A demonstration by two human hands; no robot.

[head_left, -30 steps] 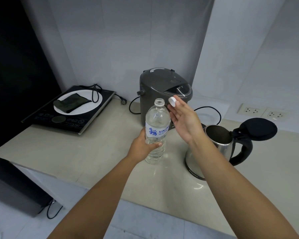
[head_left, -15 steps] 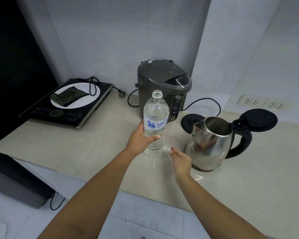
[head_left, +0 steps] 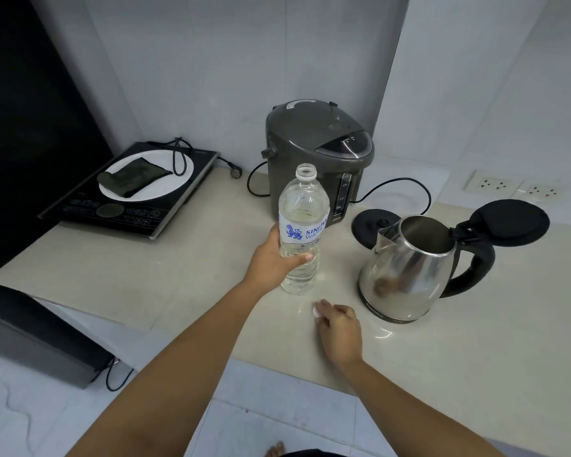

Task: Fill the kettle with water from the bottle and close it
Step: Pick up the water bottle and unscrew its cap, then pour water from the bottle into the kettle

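- Bottle (head_left: pixel 302 232): I see it upright on the counter (head_left: pixel 178 278), uncapped, clear, with a white and blue label. I take it as the landmark for everything below.
- Left hand (head_left: pixel 272 258): its grip is clenched around the bottle's lower half, thumb across the front under the label.
- Right hand (head_left: pixel 338 328): it lies low on the counter, just in front of the bottle and slightly to the right. Its fingertips (head_left: pixel 323 308) pinch or cover a small white cap (head_left: pixel 315 312); I cannot tell whether the cap is pressed to the counter or merely held there.
- Kettle (head_left: pixel 409 268): steel, to the right of the bottle and apart from it, standing directly on the counter. Its black lid (head_left: pixel 511 222) is swung fully back, so the mouth is open; the spout points toward the bottle and the black handle (head_left: pixel 475 265) points away.
- Kettle base (head_left: pixel 373 225): a black disc behind the kettle, right of the bottle and farther back, with a cord running from it.
- Hot-water dispenser (head_left: pixel 317 156): dark grey, directly behind the bottle, close enough that the bottle's neck overlaps it in my view.
- Induction hob (head_left: pixel 126 199): well to the left of the bottle, carrying a white plate (head_left: pixel 175 183) with a dark folded cloth (head_left: pixel 131 178) and a looped cord.
- Wall sockets (head_left: pixel 511 188): far right and behind.
- Between bottle and kettle mouth I see only bare counter.
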